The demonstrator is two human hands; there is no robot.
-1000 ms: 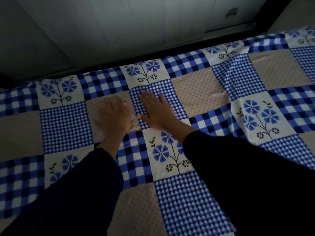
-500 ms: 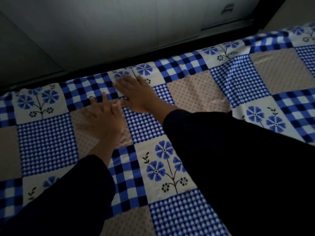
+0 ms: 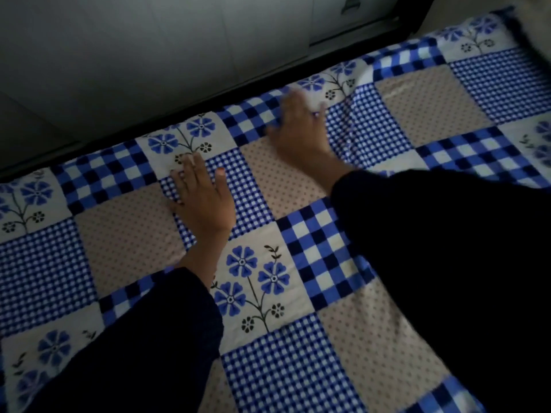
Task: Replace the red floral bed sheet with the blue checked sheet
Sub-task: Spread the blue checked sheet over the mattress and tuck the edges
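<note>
Head view: blue checked patchwork cloth sheet (image 3: pixel 283 368) spread over bed (image 3: pixel 89 152), pinned under flat, straight-fingered left hand (image 3: pixel 202 201); blurred right hand (image 3: pixel 301 129), fingers apart, near far edge, likely chasing wrinkles.

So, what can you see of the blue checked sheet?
The blue checked sheet looks like thin printed cloth: squares of blue checks, fine gingham, beige dots and blue flowers on white. It lies spread to the far edge, slightly wrinkled. The left hand and the blurred right hand rest flat on it.
</note>
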